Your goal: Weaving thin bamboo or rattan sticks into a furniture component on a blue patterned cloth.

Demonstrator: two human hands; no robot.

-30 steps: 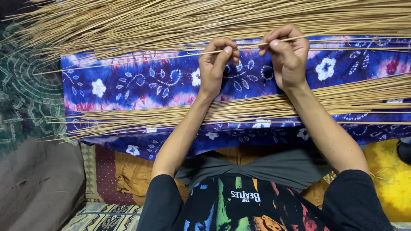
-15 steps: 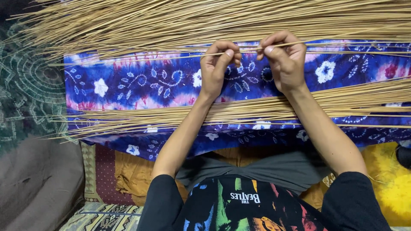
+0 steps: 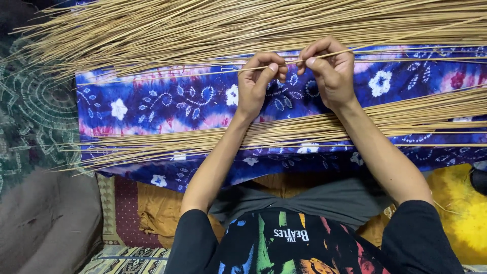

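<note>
— Head view: gripping what?
— Pinching one thin stick (image 3: pixel 213 71) between thumb and fingers, left hand (image 3: pixel 258 81) and right hand (image 3: pixel 329 71) both clenched on it, almost touching.
— Lying where?
— Stretching sideways over the blue flowered cloth (image 3: pixel 152 106), near its far edge, between the big far stick pile (image 3: pixel 203 30) and the nearer bundle (image 3: pixel 284 134) crossing under both wrists.
</note>
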